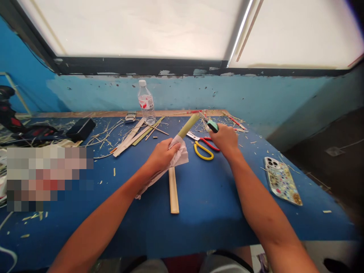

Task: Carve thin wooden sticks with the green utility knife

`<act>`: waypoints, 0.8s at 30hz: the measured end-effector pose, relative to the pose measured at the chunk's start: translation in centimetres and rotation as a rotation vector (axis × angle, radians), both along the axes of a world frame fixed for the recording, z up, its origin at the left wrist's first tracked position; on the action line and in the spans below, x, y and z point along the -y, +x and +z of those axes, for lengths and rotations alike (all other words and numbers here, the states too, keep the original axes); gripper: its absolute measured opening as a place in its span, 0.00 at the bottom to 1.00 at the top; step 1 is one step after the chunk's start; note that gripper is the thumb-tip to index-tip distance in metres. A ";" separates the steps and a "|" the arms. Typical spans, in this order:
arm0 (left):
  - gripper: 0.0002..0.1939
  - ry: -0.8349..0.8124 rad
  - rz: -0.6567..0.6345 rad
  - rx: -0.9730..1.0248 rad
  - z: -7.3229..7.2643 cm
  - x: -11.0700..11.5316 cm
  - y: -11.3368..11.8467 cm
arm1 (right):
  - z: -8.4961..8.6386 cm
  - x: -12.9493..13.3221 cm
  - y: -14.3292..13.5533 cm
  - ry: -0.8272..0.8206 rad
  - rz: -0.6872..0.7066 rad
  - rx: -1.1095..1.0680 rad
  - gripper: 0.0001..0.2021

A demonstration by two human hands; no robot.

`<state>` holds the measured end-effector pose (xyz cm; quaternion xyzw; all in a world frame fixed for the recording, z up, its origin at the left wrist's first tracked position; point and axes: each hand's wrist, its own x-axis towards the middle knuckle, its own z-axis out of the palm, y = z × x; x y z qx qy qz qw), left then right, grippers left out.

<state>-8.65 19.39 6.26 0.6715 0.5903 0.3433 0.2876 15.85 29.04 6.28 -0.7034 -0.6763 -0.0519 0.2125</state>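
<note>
My left hand (163, 154) is wrapped round a green bamboo strip (189, 126) with white tissue (180, 154) between palm and strip. The strip points up and to the right. To its right, my right hand (225, 139) grips a knife (212, 126) with a green and black handle, its blade pointing up-left near the strip's upper end. Scissors (205, 147) with one red and one yellow handle lie between the hands. Below my left hand a pale bamboo strip (173, 191) lies on the blue table (204, 227).
A clear bottle (146, 103) stands at the back by more bamboo strips (132, 137). A patterned phone (283, 181) lies at the right. Shavings and thin strips are scattered about. A black box (81, 129) and a blurred-out patch are at the left.
</note>
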 end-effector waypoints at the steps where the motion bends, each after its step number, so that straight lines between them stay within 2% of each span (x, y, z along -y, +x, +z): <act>1: 0.18 -0.014 -0.019 0.040 0.1 0.0 0.1 | 0.0 -0.2 0.3 0.007 -0.008 -0.015 0.14; 8: 0.23 -0.164 -0.071 0.376 0.8 -0.1 -0.1 | -0.6 1.0 -2.0 0.095 0.112 -0.252 0.10; 11: 0.26 -0.216 -0.082 0.493 0.9 -0.3 -0.2 | -0.8 0.8 -1.9 0.157 0.175 -0.344 0.11; 14: 0.27 -0.229 -0.091 0.543 1.2 -0.2 -0.1 | -0.8 0.4 -1.5 0.227 0.224 -0.411 0.13; 19: 0.29 -0.257 -0.099 0.588 1.6 0.3 0.4 | -0.9 0.3 -1.6 0.293 0.211 -0.471 0.12; 24: 0.28 -0.264 -0.116 0.637 1.2 0.2 0.2 | -1.1 0.1 -1.8 0.316 0.209 -0.542 0.14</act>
